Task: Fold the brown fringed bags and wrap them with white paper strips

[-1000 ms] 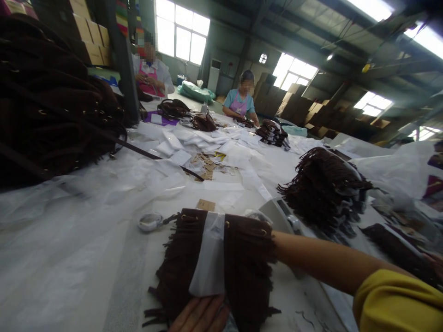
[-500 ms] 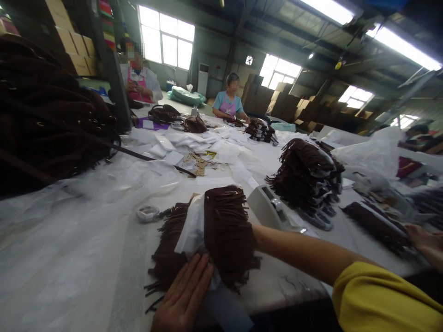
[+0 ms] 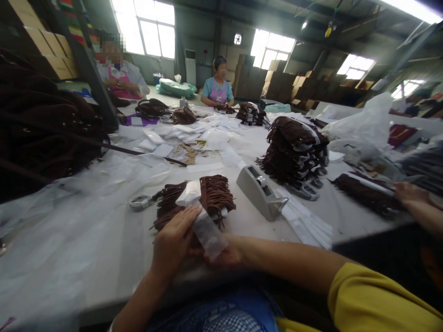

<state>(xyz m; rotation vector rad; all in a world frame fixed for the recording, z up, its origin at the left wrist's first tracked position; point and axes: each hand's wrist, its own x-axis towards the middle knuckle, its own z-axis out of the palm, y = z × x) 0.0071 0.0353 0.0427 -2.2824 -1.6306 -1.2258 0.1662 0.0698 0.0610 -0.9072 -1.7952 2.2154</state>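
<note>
A dark brown fringed piece (image 3: pixel 214 196) lies folded on the white table (image 3: pixel 69 244) in front of me, with a white paper strip (image 3: pixel 204 223) wrapped round it. My left hand (image 3: pixel 175 237) presses flat on the fringe and the strip's near end. My right hand (image 3: pixel 224 256) holds the strip's lower end from underneath, mostly hidden by the paper. A metal ring with a cord (image 3: pixel 140 201) lies just left of the fringe.
A grey tape dispenser (image 3: pixel 259 191) stands right of the piece, beside white strips (image 3: pixel 306 221). A stack of wrapped fringes (image 3: pixel 294 154) rises behind it. Dark bags (image 3: pixel 44 129) pile at left. Another person's hand (image 3: pixel 410 193) works at right; two people sit far across.
The fringed piece went from spread flat to folded in half and drawn closer to me. My left hand moved up onto it, and my right hand came back to the strip's end.
</note>
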